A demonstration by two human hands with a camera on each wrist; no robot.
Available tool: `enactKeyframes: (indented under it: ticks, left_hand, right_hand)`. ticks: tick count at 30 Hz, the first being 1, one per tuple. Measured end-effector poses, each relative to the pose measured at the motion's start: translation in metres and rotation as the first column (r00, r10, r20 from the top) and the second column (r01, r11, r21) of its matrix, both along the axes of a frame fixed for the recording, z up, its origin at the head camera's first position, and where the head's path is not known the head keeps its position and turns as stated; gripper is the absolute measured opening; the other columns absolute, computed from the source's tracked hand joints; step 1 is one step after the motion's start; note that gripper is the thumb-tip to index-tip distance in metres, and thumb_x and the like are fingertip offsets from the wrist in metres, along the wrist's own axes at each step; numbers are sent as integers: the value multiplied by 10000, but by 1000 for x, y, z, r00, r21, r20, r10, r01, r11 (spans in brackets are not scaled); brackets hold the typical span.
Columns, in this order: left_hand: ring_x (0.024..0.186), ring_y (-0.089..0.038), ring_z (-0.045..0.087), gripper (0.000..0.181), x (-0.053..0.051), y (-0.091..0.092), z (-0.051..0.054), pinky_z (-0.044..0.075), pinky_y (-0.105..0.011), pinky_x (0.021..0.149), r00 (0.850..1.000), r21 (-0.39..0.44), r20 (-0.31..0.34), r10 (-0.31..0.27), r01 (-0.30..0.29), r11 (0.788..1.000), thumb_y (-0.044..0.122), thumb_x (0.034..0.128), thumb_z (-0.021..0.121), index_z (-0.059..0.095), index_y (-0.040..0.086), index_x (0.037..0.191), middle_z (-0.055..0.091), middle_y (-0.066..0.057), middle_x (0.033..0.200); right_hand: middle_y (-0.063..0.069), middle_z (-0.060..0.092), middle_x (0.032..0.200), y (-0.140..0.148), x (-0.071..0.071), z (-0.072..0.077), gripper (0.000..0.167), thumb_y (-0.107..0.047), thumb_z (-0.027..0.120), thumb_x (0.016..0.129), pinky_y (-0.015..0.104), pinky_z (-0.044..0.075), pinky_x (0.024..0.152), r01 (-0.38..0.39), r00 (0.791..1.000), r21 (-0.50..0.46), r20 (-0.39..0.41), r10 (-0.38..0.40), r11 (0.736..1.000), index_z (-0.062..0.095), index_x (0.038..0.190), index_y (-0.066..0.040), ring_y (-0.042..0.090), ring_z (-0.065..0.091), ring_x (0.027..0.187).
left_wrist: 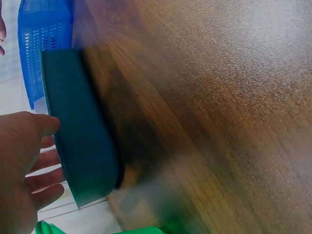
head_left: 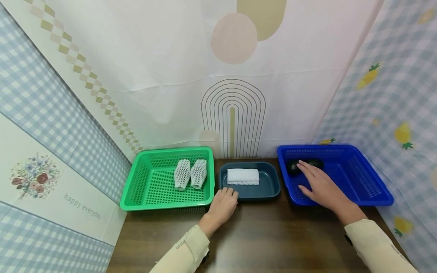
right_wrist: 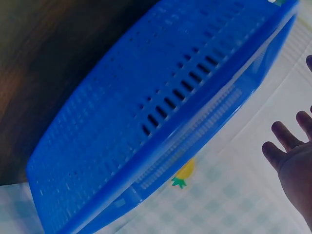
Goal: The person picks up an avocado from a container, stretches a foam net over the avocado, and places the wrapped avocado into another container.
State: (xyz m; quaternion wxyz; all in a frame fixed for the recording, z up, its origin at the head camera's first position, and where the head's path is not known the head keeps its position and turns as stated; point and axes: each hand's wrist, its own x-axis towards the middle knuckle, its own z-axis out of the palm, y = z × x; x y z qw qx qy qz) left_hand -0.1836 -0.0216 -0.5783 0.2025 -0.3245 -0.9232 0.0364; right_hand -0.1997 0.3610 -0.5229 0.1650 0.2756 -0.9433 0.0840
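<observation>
My left hand is at the front left corner of a dark teal tray, its thumb outside the rim and its fingers curled over the inner side. A flat white foam net sleeve lies in that tray. Over the blue basket my right hand reaches with spread fingers. Beneath its fingertips are two dark, rounded fruits resembling avocados, the left one and the right one. The right wrist view shows the right hand above the basket rim, holding nothing visible.
A green basket stands left of the tray, with two bulging white foam net sleeves inside; their contents cannot be made out. All three containers stand on a brown wooden table against a printed cloth backdrop. Checked cloth hangs at the right.
</observation>
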Motion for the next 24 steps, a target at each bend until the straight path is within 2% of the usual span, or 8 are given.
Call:
enactKeyframes:
  ticks: [4, 7, 15, 24]
  left_hand:
    - [729, -166, 572, 57, -1, 0, -3, 315, -248, 579, 999, -2, -32, -11, 11, 1000, 158, 901, 772, 716, 155, 906, 638, -4, 814]
    - [727, -161, 568, 70, -2, 0, -5, 274, -247, 581, 999, -6, -34, -17, 17, 1000, 110, 894, 771, 730, 160, 920, 643, 0, 816]
    - [747, -157, 576, 99, -5, 0, -8, 360, -243, 588, 1000, 6, 9, -21, 20, 1000, 93, 909, 766, 760, 168, 973, 675, 3, 856]
    - [766, -160, 594, 116, -6, 1, -6, 412, -251, 602, 999, 20, 45, -21, 20, 1000, 82, 925, 744, 776, 168, 996, 687, -1, 871]
  right_hand:
    - [303, 426, 1548, 9, -11, 2, 840, -169, 853, 828, 659, 438, 1022, 46, 997, 5, 56, -46, 999, 418, 1507, 69, 493, 480, 1335]
    - [314, 404, 1555, 17, -19, 4, 838, -160, 845, 839, 673, 430, 1021, 80, 992, 12, 96, -81, 997, 404, 1512, 73, 519, 469, 1330]
    - [319, 350, 1585, 30, -39, 10, 840, -177, 814, 877, 683, 411, 1037, 121, 968, 52, 216, -130, 991, 359, 1541, 63, 551, 422, 1355]
    - [340, 293, 1603, 46, -65, 11, 879, -228, 816, 883, 711, 370, 1061, 149, 912, 112, 368, -180, 982, 330, 1558, 57, 590, 366, 1379]
